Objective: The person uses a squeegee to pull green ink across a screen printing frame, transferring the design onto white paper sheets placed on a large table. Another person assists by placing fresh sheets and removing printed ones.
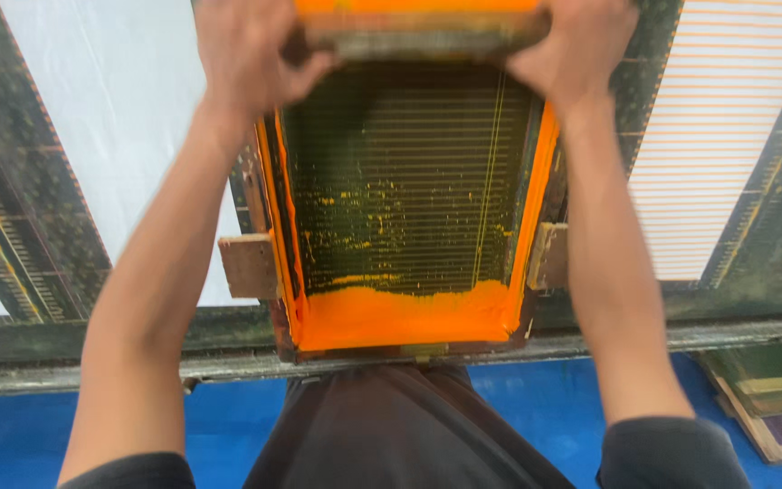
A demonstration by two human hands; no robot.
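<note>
A wooden squeegee (423,38) lies across the far end of a framed printing screen (409,181). My left hand (251,54) grips its left end and my right hand (572,50) grips its right end. Orange ink (400,317) pools along the screen's near edge and runs up both side rails; more orange sits just beyond the squeegee. The dark mesh shows fine horizontal lines with orange specks. Wooden blocks (248,265) stick out from the frame on either side.
White fabric (119,109) lies on the long table to the left. A panel printed with orange stripes (708,136) lies to the right. Blue floor (536,398) shows below the table edge, with stacked frames (771,398) at lower right.
</note>
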